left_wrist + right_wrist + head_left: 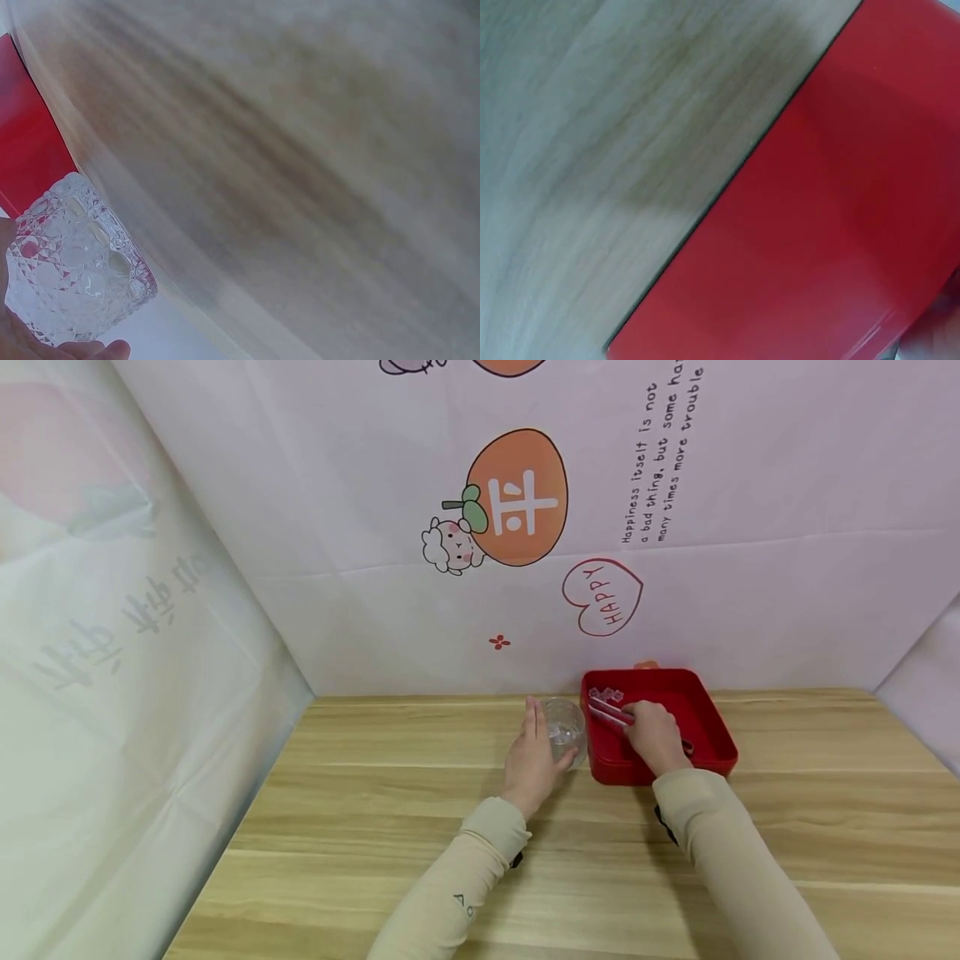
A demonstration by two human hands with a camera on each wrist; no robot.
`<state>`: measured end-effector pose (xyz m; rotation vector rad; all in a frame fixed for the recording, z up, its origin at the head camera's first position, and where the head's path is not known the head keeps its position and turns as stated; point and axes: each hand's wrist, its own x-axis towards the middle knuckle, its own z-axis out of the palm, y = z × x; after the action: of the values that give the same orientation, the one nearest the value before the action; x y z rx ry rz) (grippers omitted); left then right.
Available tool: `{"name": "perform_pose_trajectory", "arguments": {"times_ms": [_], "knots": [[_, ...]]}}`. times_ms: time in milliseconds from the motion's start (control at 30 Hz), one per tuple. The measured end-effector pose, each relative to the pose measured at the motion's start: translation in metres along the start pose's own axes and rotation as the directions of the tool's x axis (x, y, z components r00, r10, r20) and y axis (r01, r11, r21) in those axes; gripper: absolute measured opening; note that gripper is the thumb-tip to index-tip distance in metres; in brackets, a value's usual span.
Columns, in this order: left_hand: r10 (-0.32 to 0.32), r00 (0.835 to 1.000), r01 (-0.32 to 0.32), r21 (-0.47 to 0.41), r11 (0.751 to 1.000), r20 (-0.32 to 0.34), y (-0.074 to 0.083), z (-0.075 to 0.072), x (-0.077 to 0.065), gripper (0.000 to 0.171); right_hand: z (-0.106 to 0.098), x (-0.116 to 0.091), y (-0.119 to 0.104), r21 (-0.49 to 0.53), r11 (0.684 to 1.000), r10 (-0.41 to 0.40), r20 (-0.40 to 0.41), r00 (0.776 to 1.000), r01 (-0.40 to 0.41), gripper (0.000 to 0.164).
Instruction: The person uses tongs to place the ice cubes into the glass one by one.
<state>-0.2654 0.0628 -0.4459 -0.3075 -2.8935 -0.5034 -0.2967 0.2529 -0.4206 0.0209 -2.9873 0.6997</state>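
Observation:
My left hand (531,768) grips a clear drinking glass (562,725) standing on the table, fingers along its far left side and thumb at the near right. In the left wrist view, the cut pattern of the glass (82,259) shows beside the fingers. My right hand (654,737) reaches into a red tray (697,714) and holds metal tongs (611,713). Their tips point left, close to several small clear cubes (606,695) in the tray's far left corner. The right wrist view shows mostly the tray's outer wall (802,225); the tongs are hidden there.
The wood-grain table (375,827) meets a printed white sheet (360,627) right behind the tray. Another white sheet (150,735) hangs along the left side. The glass stands close against the tray's left wall.

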Motion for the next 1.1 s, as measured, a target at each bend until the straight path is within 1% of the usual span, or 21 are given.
{"name": "perform_pose_trajectory", "arguments": {"times_ms": [133, 267, 300, 367, 500, 533, 600, 733, 800, 900, 1000, 1100], "knots": [[0.002, 1.000, -0.002, -0.018, 1.000, -0.005, 0.000, 0.001, 0.000, 0.092, -0.003, -0.002, 0.003, -0.002, 1.000, -0.019, -0.020, 1.000, 0.019, 0.033], [-0.001, 1.000, 0.001, -0.017, 1.000, -0.002, -0.001, 0.003, 0.000, 0.091, -0.007, -0.003, 0.008, 0.000, 0.999, -0.032, -0.043, 0.999, 0.032, 0.033], [0.001, 1.000, -0.001, -0.012, 1.000, -0.015, -0.002, 0.006, 0.001, 0.092, -0.008, -0.004, 0.010, 0.001, 0.999, -0.032, -0.048, 0.998, 0.033, 0.033], [-0.004, 1.000, 0.004, -0.010, 1.000, -0.009, -0.002, 0.006, 0.001, 0.092, -0.011, -0.006, 0.012, 0.005, 0.999, -0.033, -0.055, 0.998, 0.034, 0.033], [-0.003, 1.000, 0.003, -0.006, 1.000, -0.012, -0.001, 0.005, 0.000, 0.092, -0.018, -0.008, 0.017, 0.014, 1.000, -0.022, -0.062, 0.998, 0.023, 0.033], [-0.008, 1.000, 0.008, -0.013, 1.000, 0.003, 0.000, 0.002, -0.001, 0.091, -0.020, -0.009, 0.018, 0.014, 1.000, -0.019, -0.065, 0.998, 0.020, 0.034], [-0.008, 1.000, 0.008, -0.016, 1.000, 0.005, 0.000, 0.001, -0.001, 0.091, -0.024, -0.009, 0.021, 0.012, 1.000, -0.016, -0.073, 0.997, 0.017, 0.034], [-0.002, 1.000, 0.002, -0.012, 1.000, 0.003, 0.001, 0.001, -0.001, 0.091, -0.032, -0.013, 0.023, 0.001, 0.999, -0.039, -0.112, 0.993, 0.039, 0.033], [0.001, 1.000, -0.001, -0.012, 1.000, 0.002, 0.001, 0.001, -0.001, 0.091, -0.035, -0.013, 0.025, 0.009, 0.999, -0.043, -0.129, 0.991, 0.044, 0.032], [0.002, 1.000, -0.002, -0.015, 1.000, 0.005, 0.001, 0.000, -0.002, 0.091, -0.038, -0.014, 0.026, 0.015, 0.999, -0.028, -0.152, 0.988, 0.031, 0.031], [-0.002, 1.000, 0.003, -0.018, 1.000, 0.012, 0.002, 0.000, -0.002, 0.091, -0.041, -0.015, 0.026, 0.041, 0.999, -0.010, -0.159, 0.987, 0.016, 0.031], [0.001, 1.000, -0.001, -0.015, 1.000, 0.005, 0.002, 0.000, -0.002, 0.091, -0.045, -0.016, 0.027, 0.066, 0.997, -0.014, -0.164, 0.986, 0.025, 0.032]]}}
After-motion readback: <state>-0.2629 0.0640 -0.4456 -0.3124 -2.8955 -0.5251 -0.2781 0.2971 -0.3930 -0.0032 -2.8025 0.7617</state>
